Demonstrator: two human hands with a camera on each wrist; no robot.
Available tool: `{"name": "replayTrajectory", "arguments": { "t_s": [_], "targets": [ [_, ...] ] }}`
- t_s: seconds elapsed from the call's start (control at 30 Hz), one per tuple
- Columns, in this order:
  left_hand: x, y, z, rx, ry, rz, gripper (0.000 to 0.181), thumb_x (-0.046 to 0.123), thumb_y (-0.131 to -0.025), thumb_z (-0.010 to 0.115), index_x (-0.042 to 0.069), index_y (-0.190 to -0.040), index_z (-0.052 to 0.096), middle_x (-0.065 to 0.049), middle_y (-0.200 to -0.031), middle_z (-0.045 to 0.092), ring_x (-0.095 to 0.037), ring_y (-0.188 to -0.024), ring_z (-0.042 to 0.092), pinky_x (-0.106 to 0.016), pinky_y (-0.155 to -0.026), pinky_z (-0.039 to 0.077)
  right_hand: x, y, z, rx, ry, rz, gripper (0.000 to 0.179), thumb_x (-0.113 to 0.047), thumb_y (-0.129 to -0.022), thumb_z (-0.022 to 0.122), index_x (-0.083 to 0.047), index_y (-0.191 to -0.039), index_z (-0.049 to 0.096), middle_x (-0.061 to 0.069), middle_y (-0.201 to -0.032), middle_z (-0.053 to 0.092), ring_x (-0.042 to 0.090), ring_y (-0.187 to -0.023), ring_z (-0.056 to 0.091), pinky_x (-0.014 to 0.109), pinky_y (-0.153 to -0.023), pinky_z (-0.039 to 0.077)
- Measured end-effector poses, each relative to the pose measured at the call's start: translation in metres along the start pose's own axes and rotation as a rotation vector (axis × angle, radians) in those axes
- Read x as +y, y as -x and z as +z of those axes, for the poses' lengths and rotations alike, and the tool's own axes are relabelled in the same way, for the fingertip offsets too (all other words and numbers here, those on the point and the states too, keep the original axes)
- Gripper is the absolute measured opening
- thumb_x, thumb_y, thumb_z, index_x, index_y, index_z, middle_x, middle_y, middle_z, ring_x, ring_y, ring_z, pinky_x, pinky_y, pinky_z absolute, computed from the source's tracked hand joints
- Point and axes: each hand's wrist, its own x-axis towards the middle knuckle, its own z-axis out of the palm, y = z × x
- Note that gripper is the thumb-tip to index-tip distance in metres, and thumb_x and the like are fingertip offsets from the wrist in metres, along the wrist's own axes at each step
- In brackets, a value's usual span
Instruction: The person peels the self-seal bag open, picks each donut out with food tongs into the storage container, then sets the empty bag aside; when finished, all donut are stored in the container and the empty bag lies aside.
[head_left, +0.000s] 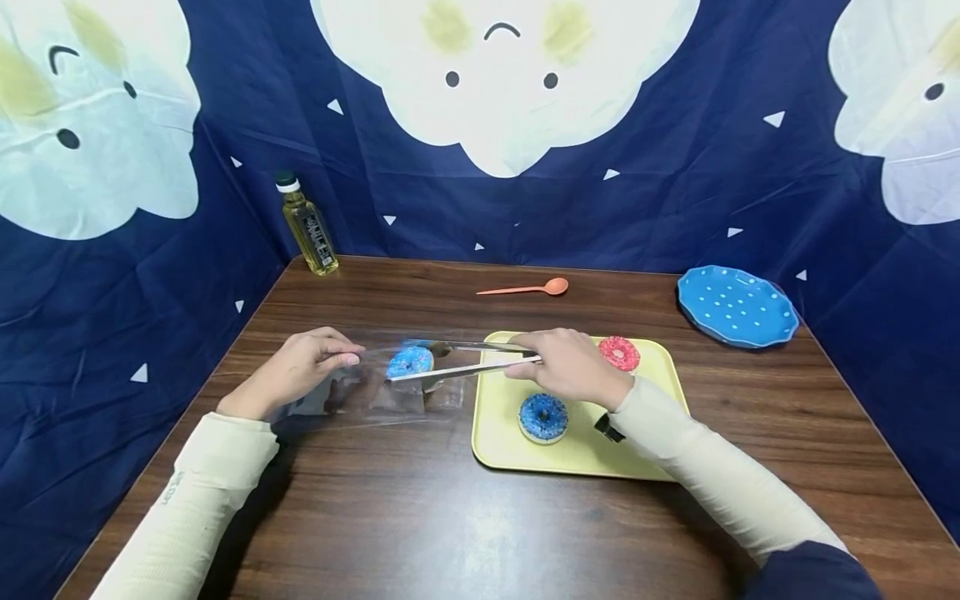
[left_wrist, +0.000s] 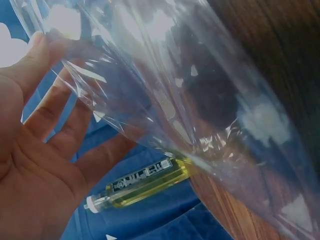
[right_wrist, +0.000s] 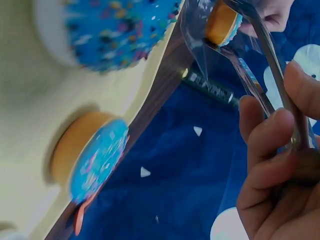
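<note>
My left hand pinches the edge of a clear plastic bag between thumb and forefinger. In the left wrist view the other fingers spread behind the bag. My right hand grips metal tongs, which reach left to the bag. Between the tong tips is a blue-iced donut, seen through the plastic; the right wrist view shows its tan base. A blue sprinkled donut and a pink one sit on the yellow tray under my right arm.
Another blue-iced donut on the tray shows in the right wrist view. Behind the tray lies an orange spoon. A bottle of yellow oil stands at the back left, a blue dotted plate at the back right.
</note>
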Motion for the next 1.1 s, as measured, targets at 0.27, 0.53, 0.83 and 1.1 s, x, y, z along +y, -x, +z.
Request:
{"name": "replayTrajectory", "arguments": {
  "t_s": [0.27, 0.53, 0.83, 1.1],
  "targets": [
    [-0.001, 0.000, 0.001, -0.012, 0.005, -0.005, 0.027, 0.024, -0.100, 0.065, 0.005, -0.116, 0.076, -0.009, -0.111, 0.067, -0.028, -0.102, 0.064, -0.048, -0.085, 0.052, 0.013, 0.033, -0.011, 0.020, -0.022, 0.055, 0.046, -0.040, -0.094, 0.071, -0.011, -0.130, 0.069, 0.006, -0.116, 0.072, 0.019, -0.084, 0.069, 0.039, -0.067, 0.053],
    [0.002, -0.002, 0.005, -0.045, -0.033, 0.021, 0.031, 0.024, -0.101, 0.063, 0.003, -0.122, 0.073, -0.013, -0.116, 0.066, -0.032, -0.105, 0.064, -0.052, -0.087, 0.052, 0.021, 0.070, -0.023, 0.062, -0.002, 0.148, 0.043, -0.038, -0.092, 0.073, -0.011, -0.126, 0.072, 0.003, -0.110, 0.073, 0.023, -0.095, 0.068, 0.046, -0.074, 0.053],
    [0.004, -0.006, 0.016, -0.067, -0.088, 0.077, 0.030, 0.020, -0.098, 0.066, 0.001, -0.120, 0.073, -0.013, -0.111, 0.068, -0.032, -0.103, 0.065, -0.050, -0.087, 0.052, 0.034, 0.119, -0.041, 0.109, 0.037, 0.266, 0.046, -0.040, -0.091, 0.075, -0.011, -0.127, 0.071, 0.004, -0.100, 0.073, 0.020, -0.078, 0.064, 0.042, -0.065, 0.049],
    [0.004, -0.009, 0.025, -0.074, -0.162, 0.157, 0.026, 0.014, -0.095, 0.070, -0.001, -0.115, 0.075, -0.012, -0.105, 0.069, -0.031, -0.099, 0.067, -0.049, -0.086, 0.054, 0.039, 0.158, -0.058, 0.162, 0.064, 0.316, 0.042, -0.040, -0.091, 0.075, -0.012, -0.122, 0.072, 0.007, -0.106, 0.074, 0.027, -0.090, 0.069, 0.051, -0.070, 0.051]
  ]
}}
